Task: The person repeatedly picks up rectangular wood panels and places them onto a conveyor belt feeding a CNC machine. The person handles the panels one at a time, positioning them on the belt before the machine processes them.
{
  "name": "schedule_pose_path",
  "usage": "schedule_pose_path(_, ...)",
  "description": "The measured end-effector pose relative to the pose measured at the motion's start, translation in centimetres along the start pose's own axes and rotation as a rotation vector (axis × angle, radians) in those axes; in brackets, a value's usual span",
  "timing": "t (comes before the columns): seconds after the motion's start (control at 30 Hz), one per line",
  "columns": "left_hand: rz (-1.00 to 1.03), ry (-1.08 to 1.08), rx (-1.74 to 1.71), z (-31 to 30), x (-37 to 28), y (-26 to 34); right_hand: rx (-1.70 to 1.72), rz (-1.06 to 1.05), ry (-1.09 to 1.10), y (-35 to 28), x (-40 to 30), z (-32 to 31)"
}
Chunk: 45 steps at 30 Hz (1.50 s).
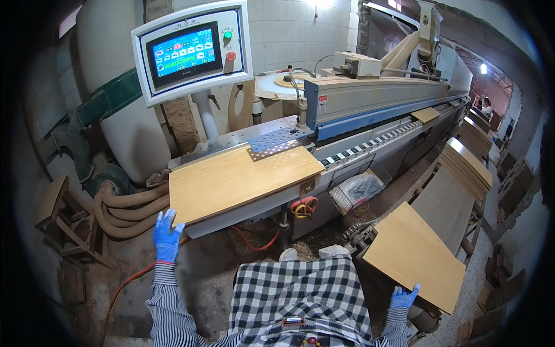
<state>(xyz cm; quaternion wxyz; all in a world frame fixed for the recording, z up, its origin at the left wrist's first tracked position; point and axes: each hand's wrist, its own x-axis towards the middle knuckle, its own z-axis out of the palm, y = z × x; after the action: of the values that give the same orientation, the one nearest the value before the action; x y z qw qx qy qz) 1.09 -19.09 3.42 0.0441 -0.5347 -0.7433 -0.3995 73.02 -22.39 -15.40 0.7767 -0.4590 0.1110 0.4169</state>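
Observation:
My left hand [167, 236], in a blue glove, has its fingers apart at the left corner of a wood-grain panel [243, 184], the thumb side against the edge. That panel lies flat on the infeed table of an edge banding machine [368, 104], its far edge partly under a blue perforated plate [277, 139]. My right hand [404, 298], gloved in blue too, is at the near edge of a second wood-grain panel [416, 256], with a finger on its top face and the other fingers at or below the edge. This panel rests on a roller conveyor [446, 204] at the right.
A control panel with a lit screen [185, 54] stands behind the table. Red-handled scissors or pliers [304, 206] hang below it, beside a wire basket [360, 186]. Ribbed hoses [130, 212] and a wooden stool [71, 225] are at left. Stacked panels [470, 167] stand right; people [485, 106] are far off.

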Motion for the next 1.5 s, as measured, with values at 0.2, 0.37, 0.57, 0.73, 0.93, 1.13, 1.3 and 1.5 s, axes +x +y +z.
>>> schedule_pose_path(0.2,0.059,0.048,0.039,3.1,0.8,2.7,0.162,-0.057,0.007,-2.0,2.3,-1.9)
schedule_pose_path(0.37,0.209,0.105,0.197,6.7,1.6,5.3,0.202,-0.077,-0.016,-2.8,1.8,-2.1)
schedule_pose_path(0.57,0.217,0.067,0.146,10.4,2.4,9.1,0.088,0.076,-0.174,-4.7,0.7,-3.5)
schedule_pose_path(0.73,0.287,-0.053,0.106,10.4,1.8,11.4,-0.061,0.056,-0.346,-3.9,-4.8,-3.1)
schedule_pose_path(0.93,0.302,-0.114,-0.086,7.3,-2.7,13.9,-0.131,0.128,-0.653,-3.0,-9.0,-2.5)
schedule_pose_path(1.13,0.418,-0.262,-0.162,3.3,-8.0,15.3,-0.256,0.244,-0.973,0.9,-13.1,5.7)
schedule_pose_path(1.3,0.502,-0.355,0.086,0.8,-10.2,15.2,-0.306,0.372,-1.163,6.3,-19.2,15.4)
schedule_pose_path(1.5,0.356,-0.154,0.389,-2.0,-10.9,11.5,-0.406,0.693,-1.338,15.0,-23.4,23.3)
